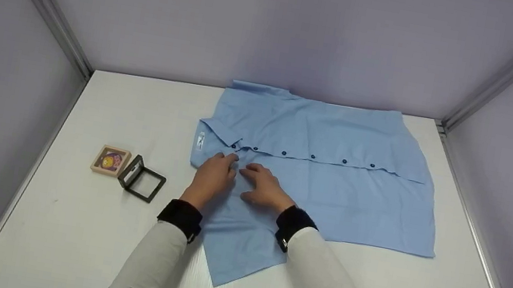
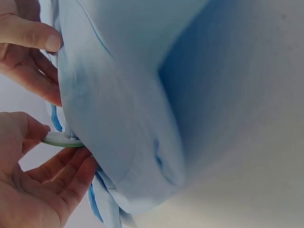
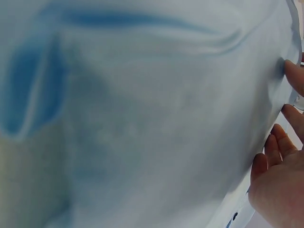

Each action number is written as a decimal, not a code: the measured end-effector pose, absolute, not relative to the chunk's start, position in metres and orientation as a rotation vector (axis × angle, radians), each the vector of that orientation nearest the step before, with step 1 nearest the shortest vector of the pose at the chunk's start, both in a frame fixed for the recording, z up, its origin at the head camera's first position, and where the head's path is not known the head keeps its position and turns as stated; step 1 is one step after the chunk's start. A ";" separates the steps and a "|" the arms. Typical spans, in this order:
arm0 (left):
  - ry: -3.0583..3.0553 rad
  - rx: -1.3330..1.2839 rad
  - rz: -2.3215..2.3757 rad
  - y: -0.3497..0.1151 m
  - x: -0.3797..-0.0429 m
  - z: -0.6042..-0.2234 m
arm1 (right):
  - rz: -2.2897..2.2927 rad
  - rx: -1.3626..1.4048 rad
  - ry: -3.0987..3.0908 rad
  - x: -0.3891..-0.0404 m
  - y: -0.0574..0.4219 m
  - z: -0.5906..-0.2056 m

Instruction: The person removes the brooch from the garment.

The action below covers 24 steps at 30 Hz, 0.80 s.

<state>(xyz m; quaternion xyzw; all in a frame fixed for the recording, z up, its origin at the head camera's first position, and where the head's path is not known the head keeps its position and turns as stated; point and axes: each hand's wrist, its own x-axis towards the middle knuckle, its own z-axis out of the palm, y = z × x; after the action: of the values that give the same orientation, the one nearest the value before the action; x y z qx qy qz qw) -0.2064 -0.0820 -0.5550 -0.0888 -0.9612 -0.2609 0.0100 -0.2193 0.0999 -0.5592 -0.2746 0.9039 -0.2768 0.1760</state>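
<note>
- Light-blue, buttoned cloth shirt point(image 1: 356, 202) lies on the white tabletop point(image 1: 45, 223).
- Left hand point(image 1: 212, 179) pinches a thin white-and-green disc point(image 2: 61, 139); right hand point(image 1: 268, 189), fingers parted, touches the shirt.
- Slack pinch might drop the disc.

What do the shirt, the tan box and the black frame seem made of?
Shirt: matte cloth, fibre unclear; it creases softly. Tan box: probably wood, matte, judging by its pale colour. Black frame: perhaps plastic or metal, smooth, with thin, straight bars.
</note>
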 end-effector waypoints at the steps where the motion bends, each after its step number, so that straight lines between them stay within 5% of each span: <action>1: -2.994 -0.265 -0.821 -0.081 -0.207 -0.555 | -0.786 -0.779 2.560 -0.219 0.100 -0.559; 24: -2.790 0.019 -1.378 -0.089 -0.215 -0.555 | -0.783 -0.791 2.574 -0.216 0.101 -0.558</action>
<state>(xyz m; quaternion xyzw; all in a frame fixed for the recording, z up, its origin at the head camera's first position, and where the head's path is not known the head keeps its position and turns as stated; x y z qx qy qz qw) -0.2147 -0.0888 -0.5554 0.0062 -0.8964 -0.4429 0.0150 -0.2163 0.1012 -0.5578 -0.2781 0.9049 -0.2751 0.1680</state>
